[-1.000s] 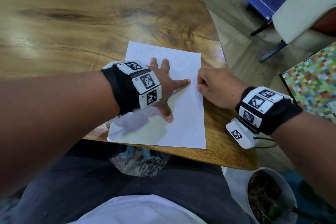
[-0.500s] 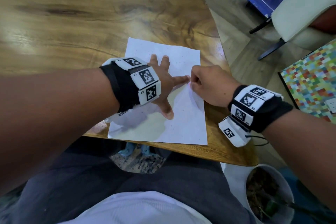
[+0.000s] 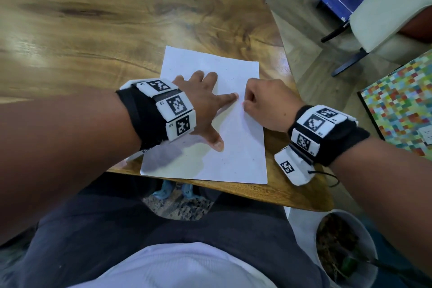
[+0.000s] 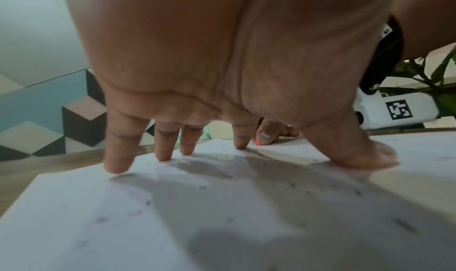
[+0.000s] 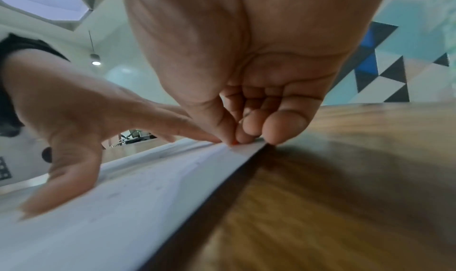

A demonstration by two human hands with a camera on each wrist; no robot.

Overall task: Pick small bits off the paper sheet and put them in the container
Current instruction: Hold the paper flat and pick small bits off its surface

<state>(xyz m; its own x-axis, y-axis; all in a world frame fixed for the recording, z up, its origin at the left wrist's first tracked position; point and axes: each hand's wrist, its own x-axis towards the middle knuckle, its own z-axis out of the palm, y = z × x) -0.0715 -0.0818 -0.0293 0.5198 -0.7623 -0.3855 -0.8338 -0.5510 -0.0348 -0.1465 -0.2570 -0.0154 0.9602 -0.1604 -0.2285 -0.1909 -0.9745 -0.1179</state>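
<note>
Paper sheet [image 3: 236, 147] lies at the wooden table's [image 3: 117, 30] near edge; my left hand [image 3: 203, 105] presses it, fingers spread flat. Left wrist view: dark specks [image 4: 291, 184] dot the sheet. Right wrist view: my right hand [image 5: 246, 91] pinches an orange bit [image 5: 234, 143] by the sheet's edge.

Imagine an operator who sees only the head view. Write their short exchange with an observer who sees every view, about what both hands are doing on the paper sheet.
Operator: Does the right hand hold anything?
Observer: Yes. The right wrist view shows the right hand pinching an orange bit between thumb and forefinger.
Operator: Is the left palm flat?
Observer: No. The left wrist view shows the left hand arched, only fingertips and thumb pressing the paper sheet.
</note>
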